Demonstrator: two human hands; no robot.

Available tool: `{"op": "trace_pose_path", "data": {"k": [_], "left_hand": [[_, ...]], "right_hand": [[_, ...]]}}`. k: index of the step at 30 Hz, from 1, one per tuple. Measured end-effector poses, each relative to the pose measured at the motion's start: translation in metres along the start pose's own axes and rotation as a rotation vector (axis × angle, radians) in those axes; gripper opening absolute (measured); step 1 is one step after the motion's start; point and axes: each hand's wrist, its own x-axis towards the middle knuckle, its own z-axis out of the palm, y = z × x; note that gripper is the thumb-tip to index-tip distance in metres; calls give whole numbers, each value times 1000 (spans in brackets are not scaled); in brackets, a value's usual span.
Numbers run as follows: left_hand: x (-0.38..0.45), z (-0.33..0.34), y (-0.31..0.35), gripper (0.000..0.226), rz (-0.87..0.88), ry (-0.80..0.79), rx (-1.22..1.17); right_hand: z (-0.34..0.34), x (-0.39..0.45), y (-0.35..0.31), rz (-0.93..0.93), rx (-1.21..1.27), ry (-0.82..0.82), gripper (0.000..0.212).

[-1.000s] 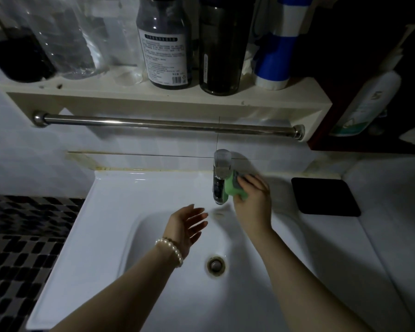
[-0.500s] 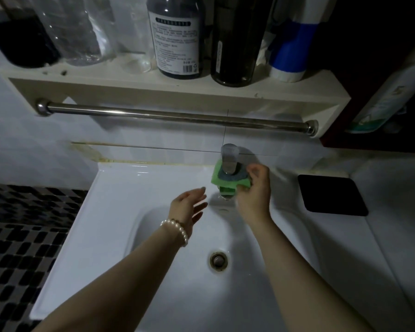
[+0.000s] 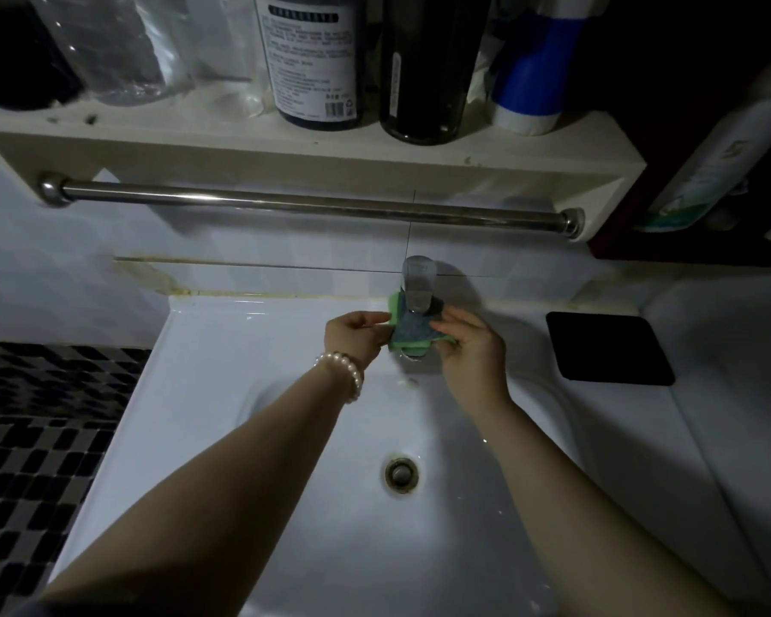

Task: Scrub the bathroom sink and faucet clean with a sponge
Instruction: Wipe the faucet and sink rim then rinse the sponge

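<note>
Change: your left hand (image 3: 355, 334) has come up to pinch the sponge (image 3: 412, 334) | right hand (image 3: 468, 345) fingers curl on its other end | sponge wraps faucet (image 3: 417, 285) above sink (image 3: 223, 349) | meaning: two-handed faucet scrub starting, basin pending

Home bathroom: white sink (image 3: 223, 349), towel rail (image 3: 312, 202), shelf (image 3: 286, 144) of toiletry bottles (image 3: 312, 60).
</note>
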Motion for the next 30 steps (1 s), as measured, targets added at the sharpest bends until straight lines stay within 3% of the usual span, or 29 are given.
{"op": "trace_pose_path", "data": {"k": [8, 12, 16, 20, 24, 30], "left_hand": [[-43, -20, -33, 18, -82, -58, -74], [-56, -27, -51, 20, -131, -59, -45], [-70, -37, -61, 22, -224, -127, 11], [-83, -34, -45, 25, -104, -240, 43], [-80, -19, -5, 28, 106, -193, -65], [-58, -13, 24, 16, 81, -69, -151]], "right_hand": [[-9, -57, 14, -88, 24, -38, 29], [-14, -79, 18, -137, -113, -126, 31], [-24, -101, 22, -52, -167, -200, 25], [-43, -104, 14, -146, -156, -65, 28], [-52, -62, -17, -259, -139, 38, 24], [-33, -1, -47, -193, -198, -65, 25]]}}
